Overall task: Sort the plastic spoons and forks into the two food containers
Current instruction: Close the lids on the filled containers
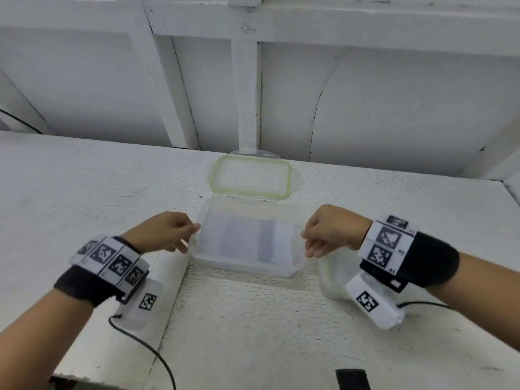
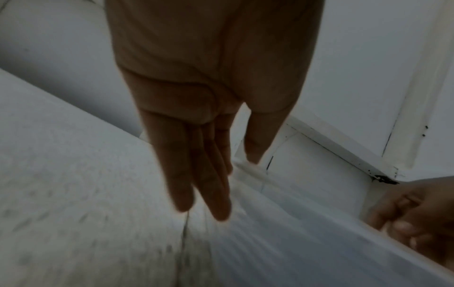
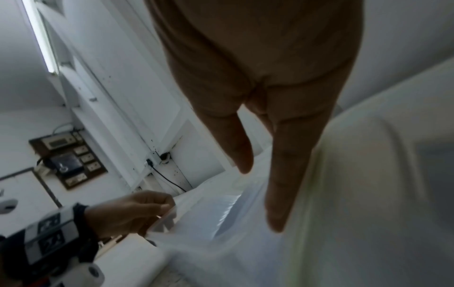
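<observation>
A clear plastic food container point(image 1: 244, 237) is in the middle of the white table, blurred by motion, with a shadow beneath it. My left hand point(image 1: 191, 237) pinches its left end, thumb on the rim and fingers down the outer wall. My right hand point(image 1: 307, 243) takes the right end the same way. In the left wrist view my left hand point(image 2: 237, 187) reaches over the container point(image 2: 282, 233). In the right wrist view my right hand point(image 3: 260, 199) is stretched over the container point(image 3: 209, 223). The inside looks empty. No spoons or forks are in view.
A clear lid with a green seal point(image 1: 250, 177) lies just behind the container, near the white panelled wall. Another clear piece with a green rim point(image 1: 329, 277) lies under my right wrist. A black object point(image 1: 350, 380) sits at the front edge. A cable point(image 1: 140, 339) trails from my left wrist.
</observation>
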Action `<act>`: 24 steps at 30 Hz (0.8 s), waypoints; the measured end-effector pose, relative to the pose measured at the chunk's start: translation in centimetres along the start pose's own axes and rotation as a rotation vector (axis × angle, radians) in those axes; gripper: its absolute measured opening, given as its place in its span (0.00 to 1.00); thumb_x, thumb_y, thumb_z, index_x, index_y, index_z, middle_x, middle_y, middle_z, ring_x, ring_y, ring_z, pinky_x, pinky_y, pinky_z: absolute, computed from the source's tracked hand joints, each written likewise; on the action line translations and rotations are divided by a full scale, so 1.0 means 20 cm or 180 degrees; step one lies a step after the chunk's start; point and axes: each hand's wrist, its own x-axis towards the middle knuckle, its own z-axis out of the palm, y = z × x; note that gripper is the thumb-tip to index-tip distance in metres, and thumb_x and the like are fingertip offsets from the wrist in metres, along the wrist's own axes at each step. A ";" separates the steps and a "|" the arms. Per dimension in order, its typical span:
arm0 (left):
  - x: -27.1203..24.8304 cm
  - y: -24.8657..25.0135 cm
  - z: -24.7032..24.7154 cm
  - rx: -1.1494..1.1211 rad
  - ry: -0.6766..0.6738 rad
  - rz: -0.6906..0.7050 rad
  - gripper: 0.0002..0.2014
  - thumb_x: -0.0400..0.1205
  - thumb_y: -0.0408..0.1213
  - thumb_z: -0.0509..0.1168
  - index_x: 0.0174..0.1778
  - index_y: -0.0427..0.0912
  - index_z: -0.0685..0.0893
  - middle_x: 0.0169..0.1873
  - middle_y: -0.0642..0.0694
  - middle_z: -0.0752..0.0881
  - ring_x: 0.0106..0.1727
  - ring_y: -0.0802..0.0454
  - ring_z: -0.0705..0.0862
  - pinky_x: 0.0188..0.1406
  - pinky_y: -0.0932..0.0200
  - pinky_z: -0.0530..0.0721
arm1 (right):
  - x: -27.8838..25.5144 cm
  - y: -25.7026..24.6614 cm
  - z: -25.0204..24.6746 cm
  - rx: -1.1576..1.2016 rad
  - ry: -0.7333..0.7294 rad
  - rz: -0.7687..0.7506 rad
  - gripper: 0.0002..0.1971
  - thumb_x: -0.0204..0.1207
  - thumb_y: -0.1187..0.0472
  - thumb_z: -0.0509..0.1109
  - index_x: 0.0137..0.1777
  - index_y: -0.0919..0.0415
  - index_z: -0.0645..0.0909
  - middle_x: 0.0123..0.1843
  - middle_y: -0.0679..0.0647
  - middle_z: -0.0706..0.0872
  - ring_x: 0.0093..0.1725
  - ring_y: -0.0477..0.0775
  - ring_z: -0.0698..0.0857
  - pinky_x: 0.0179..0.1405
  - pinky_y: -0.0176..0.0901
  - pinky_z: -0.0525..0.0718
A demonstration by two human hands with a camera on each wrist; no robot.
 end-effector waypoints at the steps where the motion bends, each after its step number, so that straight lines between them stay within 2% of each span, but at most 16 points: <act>1: 0.03 0.02 -0.04 0.0249 -0.0068 0.0002 0.13 0.85 0.45 0.58 0.45 0.40 0.81 0.40 0.49 0.88 0.40 0.54 0.87 0.41 0.58 0.84 | 0.00 -0.02 -0.04 -0.0141 0.0025 -0.0074 0.10 0.80 0.68 0.64 0.52 0.77 0.81 0.41 0.66 0.88 0.34 0.55 0.88 0.39 0.42 0.88; 3: 0.11 0.06 -0.13 0.0733 0.0083 0.0179 0.13 0.85 0.46 0.56 0.47 0.41 0.80 0.42 0.48 0.87 0.43 0.52 0.86 0.43 0.59 0.82 | 0.03 -0.09 -0.14 -0.0470 0.0117 -0.0353 0.08 0.80 0.67 0.65 0.54 0.72 0.81 0.41 0.63 0.88 0.35 0.54 0.88 0.39 0.43 0.89; 5: 0.22 0.10 -0.21 0.1124 0.0413 0.0429 0.11 0.85 0.43 0.57 0.50 0.40 0.82 0.46 0.46 0.88 0.45 0.50 0.84 0.47 0.58 0.78 | 0.08 -0.17 -0.24 -0.0911 0.0169 -0.0675 0.09 0.79 0.65 0.66 0.57 0.65 0.79 0.42 0.59 0.87 0.36 0.52 0.87 0.40 0.43 0.88; 8: 0.40 0.16 -0.26 0.1520 0.0647 0.0769 0.09 0.83 0.37 0.62 0.56 0.42 0.84 0.55 0.45 0.86 0.50 0.51 0.79 0.54 0.61 0.72 | 0.24 -0.26 -0.33 -0.1876 0.0330 -0.1114 0.14 0.78 0.60 0.68 0.63 0.59 0.79 0.52 0.55 0.87 0.44 0.52 0.84 0.45 0.43 0.83; 11: 0.58 0.19 -0.24 0.2047 0.0360 0.1022 0.16 0.80 0.35 0.65 0.65 0.47 0.81 0.64 0.44 0.80 0.60 0.47 0.79 0.61 0.58 0.72 | 0.40 -0.31 -0.32 -0.2884 0.0269 -0.1309 0.20 0.78 0.57 0.68 0.70 0.55 0.75 0.64 0.54 0.82 0.59 0.54 0.81 0.56 0.42 0.75; 13: 0.67 0.19 -0.21 0.2417 0.0085 0.1089 0.22 0.79 0.39 0.67 0.71 0.52 0.76 0.70 0.47 0.74 0.68 0.47 0.74 0.68 0.52 0.71 | 0.50 -0.31 -0.28 -0.3447 0.0124 -0.1278 0.24 0.78 0.55 0.68 0.74 0.53 0.70 0.71 0.54 0.77 0.67 0.55 0.76 0.63 0.43 0.71; 15: 0.72 0.18 -0.17 0.2706 -0.0089 0.1092 0.25 0.78 0.44 0.68 0.73 0.56 0.73 0.73 0.50 0.70 0.71 0.47 0.71 0.70 0.48 0.70 | 0.57 -0.31 -0.24 -0.3788 0.0017 -0.1280 0.28 0.77 0.52 0.69 0.76 0.52 0.66 0.74 0.54 0.72 0.72 0.56 0.72 0.66 0.45 0.69; 19: 0.77 0.15 -0.11 0.2987 -0.0132 0.1208 0.22 0.81 0.47 0.64 0.73 0.53 0.73 0.71 0.47 0.71 0.71 0.45 0.71 0.68 0.47 0.72 | 0.65 -0.30 -0.15 -0.4044 -0.0122 -0.1345 0.29 0.77 0.46 0.67 0.76 0.51 0.65 0.73 0.54 0.72 0.71 0.57 0.72 0.63 0.49 0.72; 22: 0.76 0.12 -0.09 0.3412 0.0026 0.1426 0.19 0.85 0.48 0.56 0.72 0.49 0.71 0.69 0.45 0.72 0.68 0.44 0.72 0.65 0.50 0.73 | 0.69 -0.28 -0.11 -0.4163 -0.0065 -0.1397 0.26 0.78 0.48 0.66 0.74 0.53 0.67 0.71 0.56 0.72 0.67 0.58 0.74 0.58 0.50 0.75; 24: 0.75 0.11 -0.10 0.3448 0.0204 0.1574 0.18 0.86 0.45 0.53 0.72 0.47 0.71 0.68 0.45 0.72 0.66 0.44 0.73 0.64 0.51 0.73 | 0.70 -0.27 -0.11 -0.4020 0.0050 -0.1499 0.24 0.78 0.51 0.67 0.71 0.55 0.68 0.68 0.57 0.73 0.63 0.59 0.76 0.51 0.48 0.74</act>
